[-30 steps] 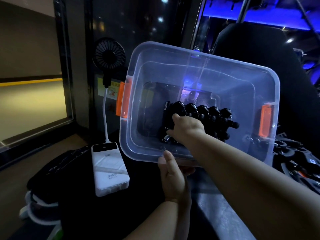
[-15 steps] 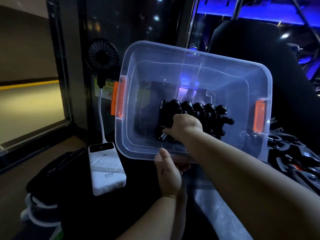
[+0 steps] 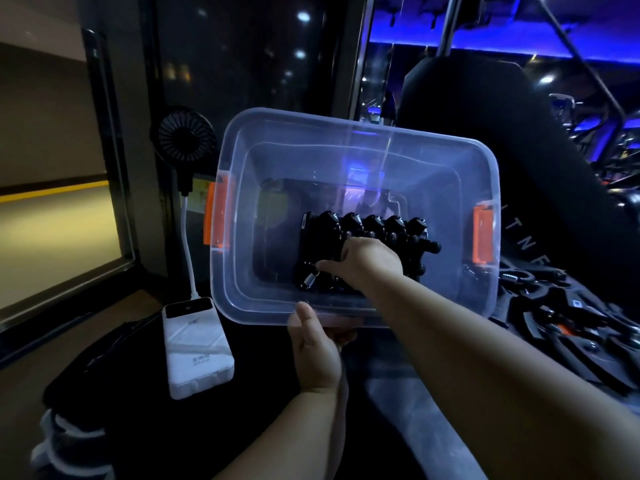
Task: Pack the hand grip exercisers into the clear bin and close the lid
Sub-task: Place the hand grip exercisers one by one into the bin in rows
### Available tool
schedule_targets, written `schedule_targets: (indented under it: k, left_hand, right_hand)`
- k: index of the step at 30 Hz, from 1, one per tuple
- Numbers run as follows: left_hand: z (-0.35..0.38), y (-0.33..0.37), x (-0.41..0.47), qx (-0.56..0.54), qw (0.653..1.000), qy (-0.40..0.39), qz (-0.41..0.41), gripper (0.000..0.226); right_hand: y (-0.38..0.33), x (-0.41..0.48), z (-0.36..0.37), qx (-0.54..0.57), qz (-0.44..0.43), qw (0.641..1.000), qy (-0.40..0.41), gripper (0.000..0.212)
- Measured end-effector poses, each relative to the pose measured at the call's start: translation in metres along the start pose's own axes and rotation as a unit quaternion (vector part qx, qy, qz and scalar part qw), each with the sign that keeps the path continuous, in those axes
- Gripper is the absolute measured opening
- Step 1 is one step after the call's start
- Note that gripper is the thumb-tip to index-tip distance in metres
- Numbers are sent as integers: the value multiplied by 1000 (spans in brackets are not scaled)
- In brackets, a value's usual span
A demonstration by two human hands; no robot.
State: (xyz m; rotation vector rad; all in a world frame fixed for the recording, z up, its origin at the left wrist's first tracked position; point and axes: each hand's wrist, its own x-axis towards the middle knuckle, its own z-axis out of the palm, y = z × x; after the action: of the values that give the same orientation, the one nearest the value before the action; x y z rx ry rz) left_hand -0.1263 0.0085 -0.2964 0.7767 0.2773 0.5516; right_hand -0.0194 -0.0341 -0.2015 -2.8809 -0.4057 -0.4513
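Note:
The clear bin [image 3: 349, 143] with orange side latches is tilted toward me, its opening facing the camera. My left hand [image 3: 317, 351] grips its near rim from below, thumb on top of the rim. My right hand [image 3: 367, 259] reaches inside and holds a black hand grip exerciser [image 3: 370, 225] with a row of rounded buttons and a metal spring against the bin's bottom. More black grip exercisers [image 3: 568, 327] lie in a pile to the right of the bin. No lid is visible.
A white power bank [image 3: 195, 348] lies to the left on a dark surface, with a small black fan [image 3: 185, 138] on a white stalk plugged into it. A black padded seat back [image 3: 502, 140] stands behind the bin. A dark bag [image 3: 104, 362] sits lower left.
The bin and both hands have shifted slightly left and down in view. My right hand keeps the exerciser at the bin's bottom.

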Motion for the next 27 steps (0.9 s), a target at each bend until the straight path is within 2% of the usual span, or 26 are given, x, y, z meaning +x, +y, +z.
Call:
schedule_targets:
  k: [4,8,13,17,23,27]
  left_hand:
    - [-1,1,0,16,1000,-2,12,54]
    - [1,3,-1,31,999,-3,36,55]
    - [3,1,-1,49,997,5,58,35]
    - [2,-2,-1,91,993,25,67,36]
    - [2,-4,1,111,989,36,88,24]
    - [3,-5,2,117,988,37,98,23]
  right_hand:
    - [16,-12,-8,32,32,999,11,59]
    - [43,-28,-15,76,58,994,56,54]
    - [83,-52,-26,109,75,983,124,51]
    - [112,-70,-33,127,74,977,152,47]
    - [158,-98,-33,190,89,941,265,36]
    - [207,-114,-23,205,164,927,268,37]
